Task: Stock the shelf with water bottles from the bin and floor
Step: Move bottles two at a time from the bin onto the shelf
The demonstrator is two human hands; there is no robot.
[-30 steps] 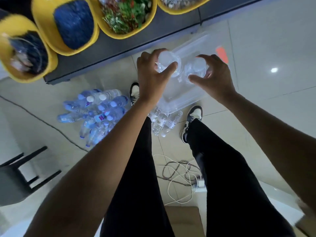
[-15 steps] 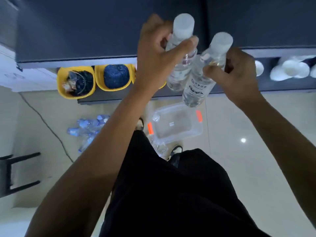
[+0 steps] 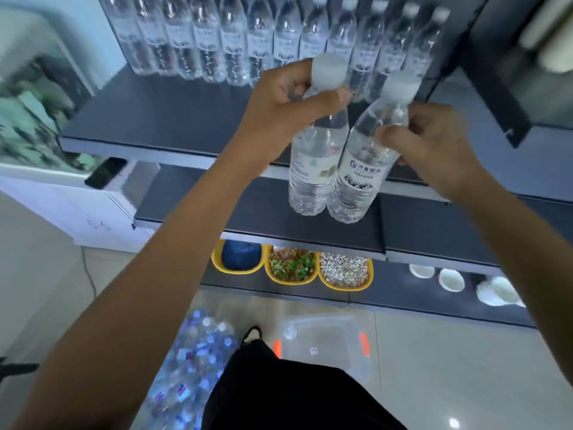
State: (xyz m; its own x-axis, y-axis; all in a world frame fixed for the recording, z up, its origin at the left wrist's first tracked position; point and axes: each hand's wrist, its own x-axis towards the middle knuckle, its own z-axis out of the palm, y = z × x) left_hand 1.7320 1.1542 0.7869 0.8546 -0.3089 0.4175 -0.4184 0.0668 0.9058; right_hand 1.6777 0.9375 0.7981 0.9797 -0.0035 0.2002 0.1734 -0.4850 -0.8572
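Observation:
My left hand (image 3: pixel 280 110) grips the neck of a clear water bottle (image 3: pixel 313 169) with a white cap. My right hand (image 3: pixel 434 144) grips a second clear bottle (image 3: pixel 356 178) the same way. Both bottles hang side by side, touching, in front of the dark shelf (image 3: pixel 161 119). At the back of that shelf stands a row of several water bottles (image 3: pixel 257 41). On the floor below lie a clear plastic bin (image 3: pixel 328 342) with orange latches and a pile of blue-capped bottles (image 3: pixel 192 361).
A lower dark shelf (image 3: pixel 266 212) sits under the top one. Beneath it, yellow tubs (image 3: pixel 291 268) hold blue, mixed and pale material, with white bowls (image 3: pixel 449 279) to their right. A fish tank (image 3: pixel 37 97) stands at the left. My dark trousers (image 3: pixel 294 395) fill the bottom.
Both hands have lifted the two bottles from the floor bin up to the top shelf's height. The view has swung upward, so the stocked row of bottles is now in sight.

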